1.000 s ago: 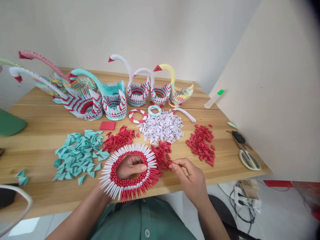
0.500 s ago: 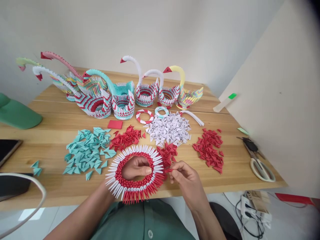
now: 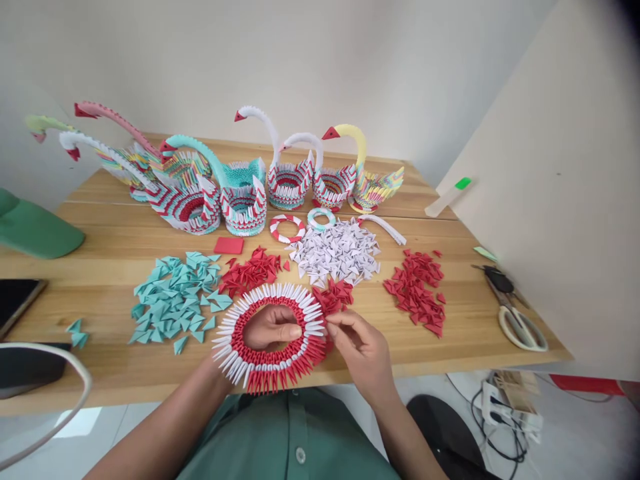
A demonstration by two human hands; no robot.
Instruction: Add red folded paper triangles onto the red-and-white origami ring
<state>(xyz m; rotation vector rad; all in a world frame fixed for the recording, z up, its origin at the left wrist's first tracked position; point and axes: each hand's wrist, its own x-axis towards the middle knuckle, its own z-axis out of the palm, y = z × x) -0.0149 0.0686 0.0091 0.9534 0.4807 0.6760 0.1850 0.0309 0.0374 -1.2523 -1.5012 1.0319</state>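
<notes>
Building up the paper ring's [image 3: 273, 365] red row, I judge: over the table's [image 3: 125, 373] front edge, my left hand [image 3: 273, 327] clamps it; my right hand [image 3: 361, 352] pinches, apparently, a hidden red piece. Next calls for squarely seating that beside the white spikes [image 3: 313, 327].

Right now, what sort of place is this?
Likely a papercraft workspace: origami swans on a wooden table, piled white paper triangles, a red-and-white origami ring in the left hand.
</notes>
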